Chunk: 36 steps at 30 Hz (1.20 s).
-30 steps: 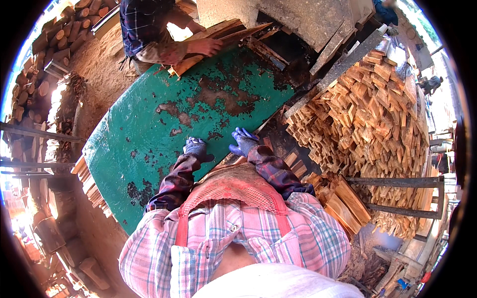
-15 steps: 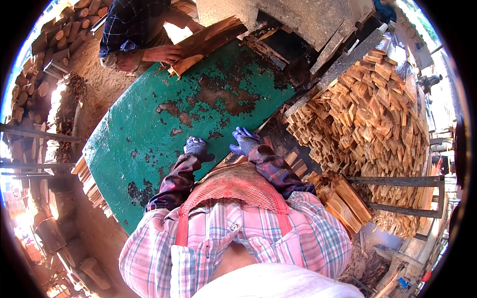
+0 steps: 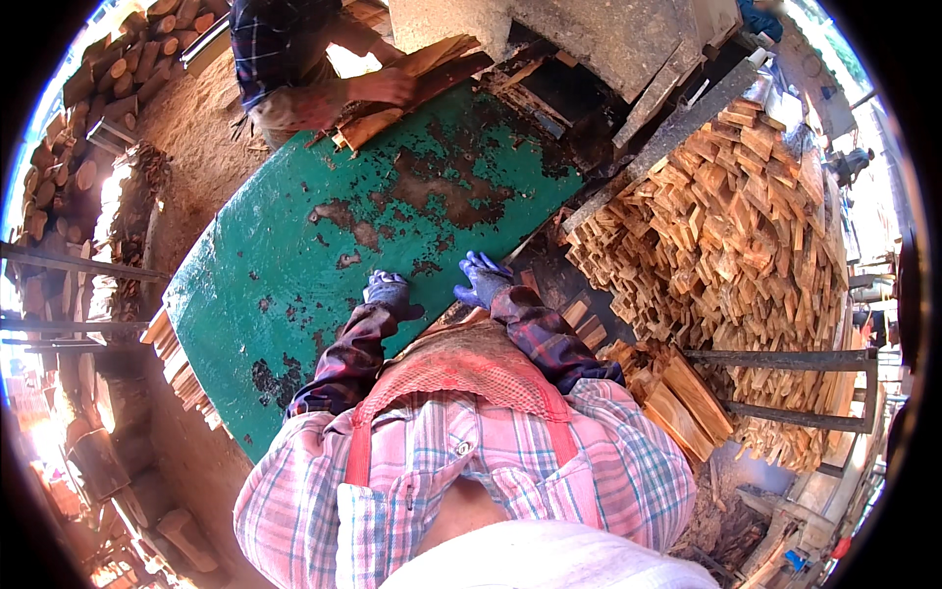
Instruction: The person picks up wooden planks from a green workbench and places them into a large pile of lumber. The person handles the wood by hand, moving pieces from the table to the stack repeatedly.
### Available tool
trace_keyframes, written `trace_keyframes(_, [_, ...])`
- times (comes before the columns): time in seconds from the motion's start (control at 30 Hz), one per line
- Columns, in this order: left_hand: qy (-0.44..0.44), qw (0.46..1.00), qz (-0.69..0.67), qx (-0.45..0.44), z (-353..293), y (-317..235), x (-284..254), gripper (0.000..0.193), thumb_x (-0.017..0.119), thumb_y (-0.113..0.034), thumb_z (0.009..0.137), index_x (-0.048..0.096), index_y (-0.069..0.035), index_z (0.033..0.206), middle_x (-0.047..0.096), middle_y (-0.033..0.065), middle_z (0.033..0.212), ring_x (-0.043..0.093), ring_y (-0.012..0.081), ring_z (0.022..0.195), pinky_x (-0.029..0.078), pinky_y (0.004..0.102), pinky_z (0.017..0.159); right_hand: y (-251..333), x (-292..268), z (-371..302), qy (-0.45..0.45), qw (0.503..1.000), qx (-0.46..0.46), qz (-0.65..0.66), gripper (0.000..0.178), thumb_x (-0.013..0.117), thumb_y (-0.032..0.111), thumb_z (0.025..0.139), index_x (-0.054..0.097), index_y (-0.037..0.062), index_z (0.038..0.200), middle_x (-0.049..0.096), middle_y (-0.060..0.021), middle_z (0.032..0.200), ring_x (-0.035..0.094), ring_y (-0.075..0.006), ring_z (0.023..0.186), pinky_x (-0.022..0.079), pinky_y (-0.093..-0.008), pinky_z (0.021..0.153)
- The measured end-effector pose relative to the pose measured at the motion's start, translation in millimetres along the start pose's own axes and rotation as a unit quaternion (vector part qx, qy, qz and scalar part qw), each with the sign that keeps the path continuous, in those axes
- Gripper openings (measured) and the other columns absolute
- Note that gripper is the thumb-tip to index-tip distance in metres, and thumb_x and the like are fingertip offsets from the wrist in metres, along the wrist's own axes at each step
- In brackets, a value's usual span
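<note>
Both my hands wear blue and grey work gloves and rest at the near side of a green table [image 3: 255,265] with worn, brown patches. My left hand [image 3: 390,293] lies on the tabletop, its thumb pointing to the right, and holds nothing. To its right, my right hand [image 3: 483,280] is at the table's edge with fingers spread and nothing in them. At the far side, a co-worker's blurred hand [image 3: 388,86] is on rough wooden slabs [image 3: 432,83], which lie along the table's far edge.
A tall stack of split wood pieces [image 3: 716,226] stands at the right, beside a metal bar frame [image 3: 785,359]. Larger wood pieces [image 3: 687,402] lie by my right elbow. Cut logs [image 3: 118,74] are piled at the far left. A dusty machine top [image 3: 579,44] borders the table's far right.
The co-worker's arm has shifted to the right, and the hand has slid along the slabs, which have moved slightly. My own hands have stayed in place.
</note>
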<state>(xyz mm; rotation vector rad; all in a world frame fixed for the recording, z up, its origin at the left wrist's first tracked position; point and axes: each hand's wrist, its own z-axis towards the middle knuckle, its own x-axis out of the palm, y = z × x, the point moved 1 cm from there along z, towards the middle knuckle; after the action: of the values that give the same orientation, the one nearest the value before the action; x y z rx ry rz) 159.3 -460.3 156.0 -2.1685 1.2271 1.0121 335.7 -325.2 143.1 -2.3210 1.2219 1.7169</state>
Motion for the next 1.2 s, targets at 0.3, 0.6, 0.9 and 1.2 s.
trace_keyframes(0.3, [0.038,0.999,-0.019,0.001,-2.1,-1.3,-7.3,0.096,0.072,-0.058,0.058,0.042,0.002,0.126,0.035,0.0269,0.133,0.034,0.0397,0.125,0.035,0.0415,0.101,0.9,2.6,1.0,-0.019,1.000,0.009,-0.013,0.068,0.055,0.048,0.079,0.039,0.0087,0.132,0.026,-0.0116,0.144,0.024,-0.0270,0.133,0.024,-0.0389,0.107])
trace_keyframes(0.6, [-0.001,1.000,0.000,-0.002,-2.3,-1.3,-2.8,0.095,0.073,-0.057,0.059,0.042,0.003,0.126,0.035,0.0268,0.133,0.034,0.0386,0.125,0.035,0.0414,0.101,-2.4,6.3,3.3,-0.031,0.999,-0.002,-0.016,0.068,0.055,0.048,0.079,0.040,0.0083,0.131,0.028,-0.0121,0.143,0.026,-0.0275,0.133,0.026,-0.0390,0.106])
trace_keyframes(0.9, [-0.009,1.000,-0.001,-0.008,-1.9,-0.9,-0.6,0.095,0.072,-0.058,0.058,0.043,0.003,0.125,0.037,0.0265,0.131,0.035,0.0384,0.124,0.037,0.0416,0.099,-3.2,6.8,3.4,-0.031,0.999,-0.009,-0.012,0.068,0.055,0.048,0.080,0.040,0.0064,0.131,0.028,-0.0137,0.143,0.025,-0.0284,0.133,0.025,-0.0379,0.107])
trace_keyframes(1.2, [-0.003,1.000,0.004,-0.006,1.6,0.5,2.2,0.097,0.072,-0.058,0.059,0.040,0.002,0.128,0.033,0.0271,0.134,0.033,0.0389,0.125,0.035,0.0427,0.100,-5.1,9.4,4.7,-0.029,0.999,-0.009,-0.015,0.069,0.054,0.049,0.080,0.039,0.0060,0.132,0.027,-0.0138,0.143,0.025,-0.0292,0.133,0.024,-0.0375,0.107])
